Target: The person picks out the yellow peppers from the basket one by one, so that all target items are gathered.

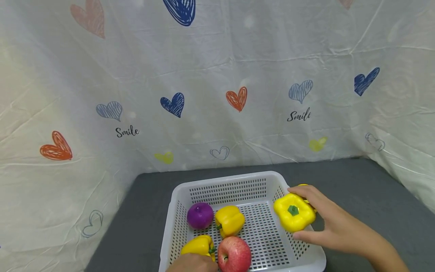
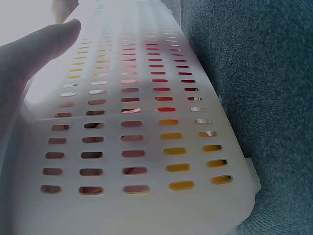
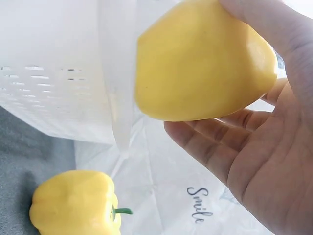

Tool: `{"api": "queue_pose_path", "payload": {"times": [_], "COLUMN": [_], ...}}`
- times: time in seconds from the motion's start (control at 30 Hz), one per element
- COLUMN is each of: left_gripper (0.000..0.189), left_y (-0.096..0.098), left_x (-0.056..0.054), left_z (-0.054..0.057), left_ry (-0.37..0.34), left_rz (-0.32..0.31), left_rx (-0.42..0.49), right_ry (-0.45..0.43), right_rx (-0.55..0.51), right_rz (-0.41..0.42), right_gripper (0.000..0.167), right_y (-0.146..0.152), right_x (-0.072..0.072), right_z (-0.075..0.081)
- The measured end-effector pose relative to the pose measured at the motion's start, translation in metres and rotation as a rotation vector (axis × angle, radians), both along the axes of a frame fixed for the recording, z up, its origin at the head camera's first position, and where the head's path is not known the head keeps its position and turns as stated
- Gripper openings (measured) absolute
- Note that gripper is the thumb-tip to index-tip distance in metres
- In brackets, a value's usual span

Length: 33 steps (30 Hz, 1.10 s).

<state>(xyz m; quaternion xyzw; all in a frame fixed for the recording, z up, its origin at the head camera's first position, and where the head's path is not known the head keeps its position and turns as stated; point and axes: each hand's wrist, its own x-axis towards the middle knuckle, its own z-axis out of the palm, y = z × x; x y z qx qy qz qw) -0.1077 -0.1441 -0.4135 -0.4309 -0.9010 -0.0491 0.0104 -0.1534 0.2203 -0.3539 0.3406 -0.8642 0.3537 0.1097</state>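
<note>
My right hand [image 1: 334, 223] grips a yellow bell pepper [image 1: 294, 212] between thumb and fingers, over the right rim of a white plastic basket [image 1: 224, 178]. In the right wrist view that pepper [image 3: 205, 63] overlaps the basket's edge. At the near left, my left hand [image 1: 193, 263] reaches over the basket's front, right by a yellow bell pepper [image 1: 198, 245]; its thumb [image 2: 44, 46] extends above the wall, and whether its fingers hold that pepper I cannot tell. Beside it inside are a red apple [image 1: 234, 254], another yellow bell pepper [image 1: 230, 220] and a round purple onion [image 1: 200, 215].
Outside the basket's right wall, one more yellow bell pepper [image 3: 76, 203] sits on the dark grey table cover [image 1: 136, 223], mostly hidden behind my right hand in the head view. A white curtain [image 1: 204, 128] printed with hearts hangs behind the table.
</note>
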Motion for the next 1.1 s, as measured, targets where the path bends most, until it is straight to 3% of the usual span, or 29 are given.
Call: {"api": "queue_pose_path", "payload": {"times": [0.2, 0.5, 0.77, 1.1], "left_gripper": [0.035, 0.034, 0.036, 0.033], "left_y": [0.001, 0.001, 0.000, 0.001], "left_x": [0.001, 0.000, 0.001, 0.001], "left_z": [0.001, 0.000, -0.005, -0.002], "left_ry": [-0.027, 0.011, 0.007, -0.012], "left_rz": [0.054, 0.009, 0.068, 0.042], "left_rx": [0.000, -0.037, 0.012, -0.001], "right_ry": [0.049, 0.111, 0.158, 0.151], "right_rx": [-0.018, -0.011, 0.000, -0.034], "right_rz": [-0.038, -0.139, -0.200, -0.239], "right_gripper": [0.089, 0.096, 0.100, 0.096], "right_y": [0.007, 0.028, 0.045, 0.066], "right_x": [0.000, -0.001, -0.003, -0.013], "right_z": [0.000, 0.000, -0.001, -0.008]}}
